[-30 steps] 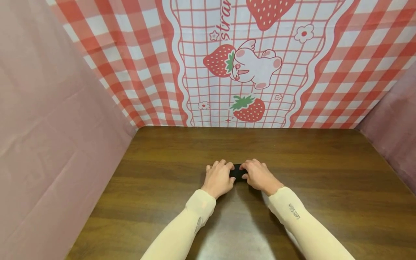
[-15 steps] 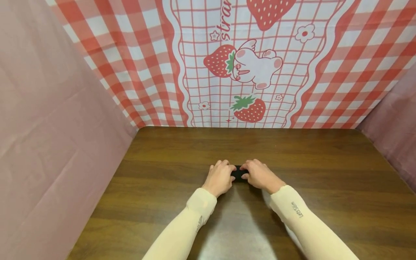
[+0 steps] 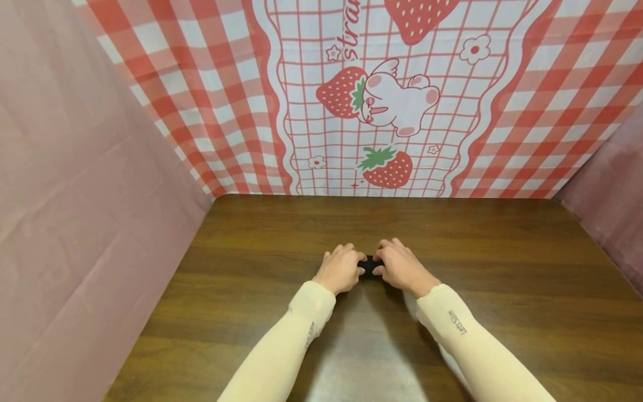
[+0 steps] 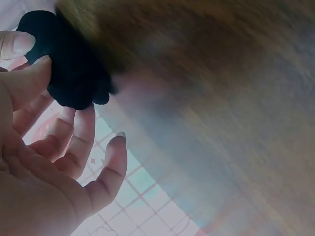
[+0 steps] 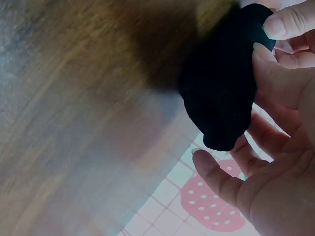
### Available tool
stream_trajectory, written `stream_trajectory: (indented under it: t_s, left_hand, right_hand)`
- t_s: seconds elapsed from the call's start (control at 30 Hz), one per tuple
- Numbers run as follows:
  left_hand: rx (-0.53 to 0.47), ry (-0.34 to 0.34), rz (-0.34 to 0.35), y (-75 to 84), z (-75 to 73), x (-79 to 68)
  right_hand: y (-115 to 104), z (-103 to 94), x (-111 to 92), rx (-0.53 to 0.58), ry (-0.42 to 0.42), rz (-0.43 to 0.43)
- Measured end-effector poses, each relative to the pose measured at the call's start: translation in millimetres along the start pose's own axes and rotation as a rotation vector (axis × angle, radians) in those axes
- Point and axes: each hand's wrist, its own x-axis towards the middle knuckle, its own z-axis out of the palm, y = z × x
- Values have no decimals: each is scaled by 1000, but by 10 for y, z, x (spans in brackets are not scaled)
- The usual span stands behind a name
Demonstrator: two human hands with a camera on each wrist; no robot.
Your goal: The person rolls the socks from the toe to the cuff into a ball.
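Note:
A small black bundle of soft cloth (image 3: pixel 370 267), rolled into a thick short shape, sits between both hands just over the table. My left hand (image 3: pixel 340 269) pinches its left end with thumb and fingers, while my right hand (image 3: pixel 403 269) pinches the right end. Seen from the left wrist, the cloth roll (image 4: pixel 71 64) has a small loose lobe at its near end, and the left little finger stands away from it. In the right wrist view, the right thumb (image 5: pixel 273 76) presses the dark roll (image 5: pixel 221 73), with the other hand's thumb beside it. Fingers hide part of the roll.
The brown wood-grain table (image 3: pixel 276 229) spreads around both arms. Behind it hangs a red-and-white checked curtain (image 3: pixel 226 111) printed with strawberries. A pink cloth wall (image 3: pixel 100 195) borders the left side, and another pink cloth (image 3: pixel 613 190) the right.
My left hand has shifted slightly to the right, so the hands are a little closer together. Less of the black cloth shows between them. Both hands keep their pinch.

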Motion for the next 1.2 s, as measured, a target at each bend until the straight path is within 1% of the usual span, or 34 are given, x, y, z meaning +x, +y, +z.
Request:
stream_trajectory:
  t_s: [0.2,0.3,0.4,0.53,0.67,0.73,0.83,0.97,1.0,1.1,1.2]
  left_hand:
    - [-37,-11,22,-46,-6,59]
    - [-62,-30,30,-70,-16,100]
    - [-99,-64,27,-82,-31,134]
    - [-143,-110,27,-91,-64,170]
    - [-173,-152,68,-118,-108,223]
    - [-177,-175,91,-134,-129,256]
    - [-172,-210,102,-151,-155,296]
    - [-187,-259,92,-174,-173,337]
    - [-195,-268,89,-181,-176,346]
    - [-221,-293,77,-202,-182,375]
    - [-246,-308,68,-222,-178,405]
  right_hand:
    - [8,-33,45,43,-74,19]
    - [13,-37,62,35,-95,30]
    - [10,-42,60,10,-75,2]
    - [6,-37,37,-15,-19,-63]
    - [8,-12,34,-12,24,-99]
    - [9,-7,54,-14,22,-111]
    - [19,-16,108,17,-20,-66]
    - [40,-50,200,107,-141,43]
    - [43,-62,220,126,-169,59]
    - [51,-88,265,150,-227,68]
    - [50,-107,280,147,-239,64]
